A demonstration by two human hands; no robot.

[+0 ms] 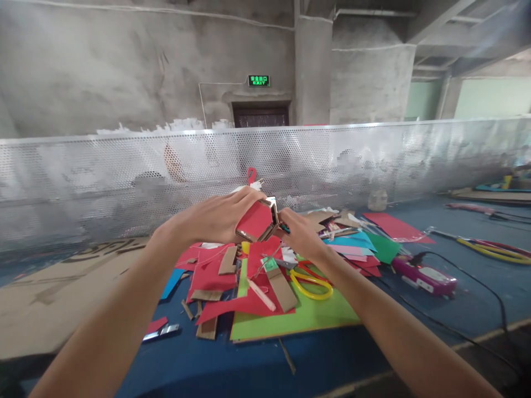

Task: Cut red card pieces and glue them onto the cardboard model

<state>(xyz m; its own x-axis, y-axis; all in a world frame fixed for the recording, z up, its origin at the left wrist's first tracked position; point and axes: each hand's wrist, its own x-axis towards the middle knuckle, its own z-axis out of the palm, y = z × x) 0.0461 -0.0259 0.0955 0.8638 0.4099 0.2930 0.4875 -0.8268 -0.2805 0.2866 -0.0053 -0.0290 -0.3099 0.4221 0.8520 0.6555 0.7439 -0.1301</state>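
My left hand point(222, 213) is closed over a small red cardboard piece with brown edges point(256, 221), held up above the pile. My right hand point(299, 232) pinches the right edge of the same piece, with something small and teal at the fingertips. Below lie red paper scraps point(215, 273), brown cardboard strips point(282, 287), a white glue stick point(262, 294) and yellow-handled scissors point(311, 282) on a green sheet point(315, 315).
A purple glue gun point(423, 276) with a black cord lies to the right on the blue table point(477, 298). Coloured paper sheets point(365, 243) are stacked behind. A perforated metal screen point(124, 171) runs along the far edge. Flat cardboard point(50, 298) lies at left.
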